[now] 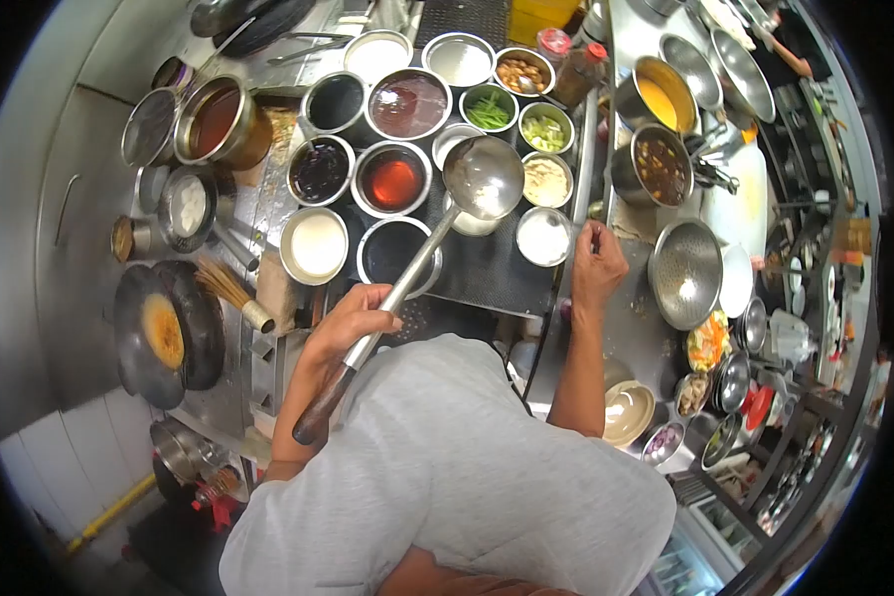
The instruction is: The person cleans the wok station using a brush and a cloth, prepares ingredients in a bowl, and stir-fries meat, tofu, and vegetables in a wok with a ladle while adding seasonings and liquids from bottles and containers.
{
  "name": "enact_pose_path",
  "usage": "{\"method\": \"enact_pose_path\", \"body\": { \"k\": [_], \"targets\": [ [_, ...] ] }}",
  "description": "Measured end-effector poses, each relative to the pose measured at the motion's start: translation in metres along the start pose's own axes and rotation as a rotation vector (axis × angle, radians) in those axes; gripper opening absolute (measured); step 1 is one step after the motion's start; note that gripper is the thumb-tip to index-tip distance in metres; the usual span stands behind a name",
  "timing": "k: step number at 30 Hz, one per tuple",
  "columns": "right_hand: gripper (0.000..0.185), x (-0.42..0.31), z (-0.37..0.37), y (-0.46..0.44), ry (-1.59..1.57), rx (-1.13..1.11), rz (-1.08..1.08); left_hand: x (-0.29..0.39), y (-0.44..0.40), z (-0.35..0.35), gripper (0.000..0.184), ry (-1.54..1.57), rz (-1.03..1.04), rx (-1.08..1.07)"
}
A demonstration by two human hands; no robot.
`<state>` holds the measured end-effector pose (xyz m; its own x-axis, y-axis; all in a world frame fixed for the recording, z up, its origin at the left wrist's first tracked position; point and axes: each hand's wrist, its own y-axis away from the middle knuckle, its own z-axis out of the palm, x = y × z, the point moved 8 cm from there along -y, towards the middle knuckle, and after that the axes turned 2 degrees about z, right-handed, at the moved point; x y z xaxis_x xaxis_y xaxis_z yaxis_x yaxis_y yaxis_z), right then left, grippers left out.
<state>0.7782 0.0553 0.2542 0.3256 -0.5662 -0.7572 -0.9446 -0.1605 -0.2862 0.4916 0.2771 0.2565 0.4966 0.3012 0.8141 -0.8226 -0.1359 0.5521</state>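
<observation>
My left hand is wrapped round the metal handle of a large ladle, above its dark wooden grip end. The ladle's round bowl hangs over several containers, near a tub of white powder or liquid. Close below the bowl's left side is a tub of red liquid. My right hand is closed beside the steel counter's edge, to the right of the tubs. Its fingers are curled together, and I cannot make out whether anything is in them.
Behind the ladle stand tubs of dark sauce, chopped greens and nuts. A blackened wok and a bamboo brush lie at left. On the right counter are a perforated bowl and a pot of brown sauce.
</observation>
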Motion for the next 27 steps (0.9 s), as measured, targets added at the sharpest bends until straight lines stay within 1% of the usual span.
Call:
{"method": "enact_pose_path", "body": {
  "k": [2, 3, 5, 6, 7, 8, 9, 11, 12, 13, 14, 15, 16, 17, 19, 20, 21, 22, 23, 25, 26, 27],
  "targets": [
    [0.014, 0.003, 0.019, 0.008, 0.188, -0.154, -0.167, -0.005, 0.012, -0.007, 0.024, 0.07, 0.001, 0.018],
    [0.014, 0.019, 0.027, 0.012, 0.176, -0.168, -0.188, -0.008, 0.019, -0.011, 0.026, 0.112, 0.024, 0.017],
    [0.021, 0.058, 0.058, 0.017, 0.214, -0.351, -0.05, -0.012, 0.033, -0.022, 0.028, 0.168, 0.076, 0.052],
    [0.033, 0.036, 0.051, 0.021, 0.272, -0.219, -0.281, -0.013, 0.041, -0.028, 0.028, 0.231, 0.107, 0.067],
    [0.043, -0.005, 0.046, 0.02, 0.43, -0.114, -0.395, -0.017, 0.054, -0.034, 0.028, 0.295, 0.134, 0.09],
    [0.042, -0.041, 0.04, 0.023, 0.35, -0.071, -0.423, -0.017, 0.067, -0.042, 0.027, 0.332, 0.191, 0.106],
    [0.042, -0.073, 0.038, 0.03, 0.265, -0.031, -0.447, -0.02, 0.079, -0.051, 0.027, 0.349, 0.215, 0.169],
    [0.034, -0.111, 0.063, 0.056, -0.077, -0.358, -0.37, -0.02, 0.102, -0.068, 0.028, 0.412, 0.351, 0.274],
    [0.023, -0.121, 0.091, 0.081, -0.355, -0.678, -0.178, -0.025, 0.111, -0.081, 0.025, 0.373, 0.401, 0.345],
    [0.027, -0.143, 0.115, 0.122, -0.592, -1.011, 0.078, -0.037, 0.115, -0.096, 0.023, 0.32, 0.476, 0.425],
    [0.038, -0.183, 0.13, 0.165, -0.791, -1.346, 0.1, -0.039, 0.123, -0.109, 0.022, 0.264, 0.533, 0.525],
    [0.054, -0.215, 0.135, 0.217, -0.942, -1.646, 0.328, -0.033, 0.138, -0.118, 0.025, 0.262, 0.551, 0.667],
    [0.056, -0.238, 0.136, 0.265, -0.985, -1.966, 0.603, -0.035, 0.146, -0.128, 0.032, 0.26, 0.602, 0.754],
    [0.055, -0.249, 0.14, 0.306, -1.032, -2.186, 0.771, -0.052, 0.145, -0.143, 0.036, 0.275, 0.679, 0.835],
    [0.041, -0.312, 0.123, 0.356, -0.915, -2.206, 0.815, -0.059, 0.17, -0.162, 0.022, 0.247, 0.695, 1.034],
    [0.034, -0.314, 0.138, 0.375, -0.926, -2.25, 0.909, -0.06, 0.187, -0.171, 0.026, 0.222, 0.745, 1.062],
    [0.031, -0.33, 0.145, 0.393, -0.937, -2.281, 1.009, -0.065, 0.214, -0.185, 0.031, 0.075, 0.627, 1.15],
    [0.024, -0.336, 0.156, 0.403, -0.795, -2.143, 0.98, -0.07, 0.241, -0.198, 0.037, -0.07, 0.5, 1.227],
    [0.025, -0.342, 0.171, 0.416, -0.815, -2.175, 0.993, -0.085, 0.266, -0.216, 0.037, -0.138, 0.438, 1.291],
    [0.027, -0.357, 0.195, 0.435, -0.746, -2.226, 0.963, -0.112, 0.337, -0.247, 0.035, -0.909, 0.411, 1.865],
    [0.028, -0.364, 0.202, 0.447, -0.717, -2.257, 0.874, -0.145, 0.355, -0.274, 0.035, -0.888, 0.193, 1.938],
    [0.028, -0.371, 0.204, 0.463, -0.703, -2.268, 0.87, -0.177, 0.372, -0.297, 0.034, -0.861, -0.029, 1.994]
  ]
}}
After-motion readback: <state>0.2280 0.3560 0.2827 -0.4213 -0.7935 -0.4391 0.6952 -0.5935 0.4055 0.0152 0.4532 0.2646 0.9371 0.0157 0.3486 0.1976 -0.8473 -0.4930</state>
